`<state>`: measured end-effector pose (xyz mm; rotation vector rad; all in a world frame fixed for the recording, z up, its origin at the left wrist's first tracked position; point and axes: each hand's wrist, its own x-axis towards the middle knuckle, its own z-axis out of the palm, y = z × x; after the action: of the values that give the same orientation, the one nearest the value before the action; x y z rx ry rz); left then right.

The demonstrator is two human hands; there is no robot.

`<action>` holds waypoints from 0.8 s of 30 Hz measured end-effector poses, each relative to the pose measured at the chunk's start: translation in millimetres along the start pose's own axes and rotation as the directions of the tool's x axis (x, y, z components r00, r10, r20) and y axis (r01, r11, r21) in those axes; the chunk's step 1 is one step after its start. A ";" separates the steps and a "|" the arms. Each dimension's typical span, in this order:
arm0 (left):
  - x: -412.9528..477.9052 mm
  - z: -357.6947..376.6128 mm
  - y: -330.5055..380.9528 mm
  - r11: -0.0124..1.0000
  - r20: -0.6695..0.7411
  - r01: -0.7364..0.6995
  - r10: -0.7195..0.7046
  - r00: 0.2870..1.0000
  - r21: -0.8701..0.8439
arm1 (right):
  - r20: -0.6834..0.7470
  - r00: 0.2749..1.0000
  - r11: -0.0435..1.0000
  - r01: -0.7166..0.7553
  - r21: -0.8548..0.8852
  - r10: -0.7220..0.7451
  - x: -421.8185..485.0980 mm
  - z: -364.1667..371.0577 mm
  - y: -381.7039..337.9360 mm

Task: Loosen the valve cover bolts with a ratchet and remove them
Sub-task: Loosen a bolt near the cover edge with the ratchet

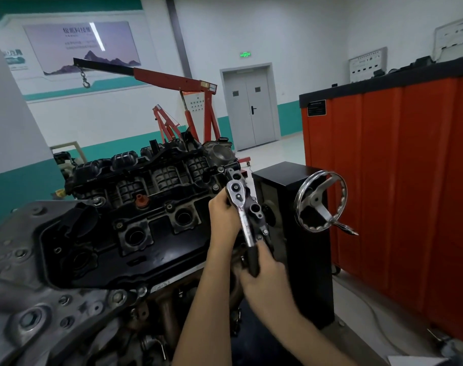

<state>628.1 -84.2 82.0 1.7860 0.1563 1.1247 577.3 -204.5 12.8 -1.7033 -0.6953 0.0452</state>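
A black valve cover [156, 233] tops the engine on its stand, with round plug wells and small bolts along its edges. At the cover's right end sits a chrome ratchet [241, 210], head up. My left hand [222, 212] wraps around the part just under the ratchet head, hiding the socket and the bolt below it. My right hand [264, 273] grips the ratchet's black handle near its end. One cover bolt [169, 206] shows between two wells.
A chrome handwheel [321, 200] on the black stand column [301, 249] sits just right of the ratchet. An orange tool cabinet [399, 180] fills the right side. A red engine hoist [172, 83] stands behind the engine. A grey timing cover [27, 299] is at lower left.
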 end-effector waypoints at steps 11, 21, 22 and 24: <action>5.5 -6.8 7.7 0.994 0.097 -0.011 0.000 0.995 0.111 | 0.305 0.939 0.663 0.330 -0.672 -0.159 81.2 -134.9 -16.6; -3.6 -0.5 2.6 0.999 -0.023 0.012 -0.013 1.000 -0.035 | 0.071 0.997 0.994 0.048 -0.099 -0.041 5.2 -29.6 -2.0; -3.6 0.1 2.6 0.999 -0.025 0.007 -0.008 1.000 -0.044 | 0.048 0.999 0.999 0.011 -0.031 -0.009 2.4 -10.0 -2.8; -4.1 -0.4 2.5 0.999 -0.023 0.012 -0.013 1.000 -0.048 | 0.036 0.999 0.999 -0.030 0.021 0.029 -0.5 13.6 -4.0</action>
<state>624.6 -87.4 81.5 1.7276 0.1529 1.1316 569.8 -192.4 12.7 -1.6956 -0.6935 0.1036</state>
